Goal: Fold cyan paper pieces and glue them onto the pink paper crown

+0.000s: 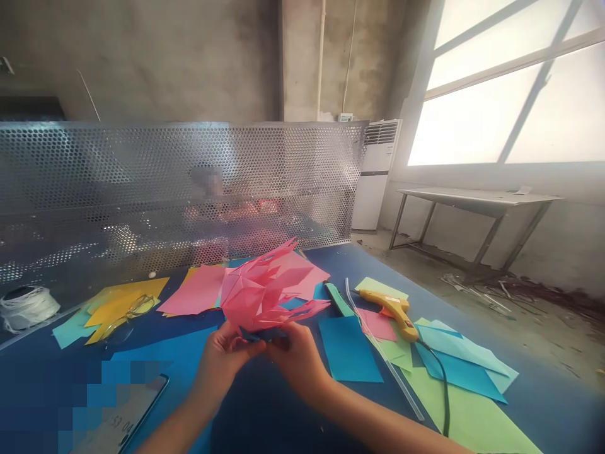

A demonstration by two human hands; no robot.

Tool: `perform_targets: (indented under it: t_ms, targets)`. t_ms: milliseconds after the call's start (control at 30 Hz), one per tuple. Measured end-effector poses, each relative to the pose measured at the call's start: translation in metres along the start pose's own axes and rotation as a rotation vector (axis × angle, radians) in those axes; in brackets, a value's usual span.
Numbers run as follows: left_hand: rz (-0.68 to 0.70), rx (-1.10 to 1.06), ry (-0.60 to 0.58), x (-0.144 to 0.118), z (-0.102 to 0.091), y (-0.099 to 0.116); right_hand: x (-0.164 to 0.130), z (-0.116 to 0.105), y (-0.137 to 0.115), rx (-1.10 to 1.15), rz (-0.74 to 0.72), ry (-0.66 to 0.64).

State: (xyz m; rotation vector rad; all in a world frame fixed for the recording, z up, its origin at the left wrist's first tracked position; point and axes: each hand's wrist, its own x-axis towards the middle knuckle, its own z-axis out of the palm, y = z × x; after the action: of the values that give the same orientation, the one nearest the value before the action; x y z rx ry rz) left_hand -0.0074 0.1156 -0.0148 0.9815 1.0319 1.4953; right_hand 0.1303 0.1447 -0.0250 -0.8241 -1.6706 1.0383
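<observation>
A pink folded-paper piece [255,293], faceted on its left and ending in long pointed strips on the right, is held up above the blue table. Both hands grip its underside. My left hand [231,353] is closed with thumb and fingers pinching the lower left edge. My right hand [295,356] is closed on the lower edge beside it, its fingertips partly hidden under the paper. A small dark blue bit shows between the hands; I cannot make out whether it belongs to the piece.
Pink sheets [196,290], yellow paper [113,306], glasses [118,328] and white string [29,309] lie left. On the right are a yellow glue gun [390,309], glue stick [397,378], green cutter [338,299] and blue sheet [350,350]. A phone [127,419] lies near. Behind stands a perforated metal screen [293,157].
</observation>
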Motion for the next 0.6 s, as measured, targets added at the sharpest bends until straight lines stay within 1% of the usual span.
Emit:
perform_targets:
  t_ms: [133,233,300,367,433,500,600]
  targets:
    - [-0.050,-0.103,0.057,-0.002,0.003,0.002,-0.001,0.000,0.001,-0.044,-0.024,0.014]
    - [-0.077,-0.227,0.127,-0.001,0.002,0.002,-0.003,-0.001,-0.001,-0.060,-0.056,0.037]
    - [-0.089,-0.316,0.196,0.003,-0.001,0.001,-0.004,-0.003,-0.003,0.017,-0.094,0.045]
    - [-0.100,-0.394,0.261,0.007,-0.006,-0.003,-0.005,-0.004,-0.004,0.144,-0.134,0.039]
    - [-0.113,-0.456,0.305,0.010,-0.009,-0.006,-0.004,-0.006,-0.006,0.255,-0.156,0.022]
    - [-0.129,-0.499,0.332,0.012,-0.010,-0.008,-0.004,-0.007,-0.007,0.318,-0.148,-0.012]
    - [-0.152,-0.539,0.368,0.012,-0.010,-0.009,-0.004,-0.008,-0.011,0.408,-0.098,-0.092]
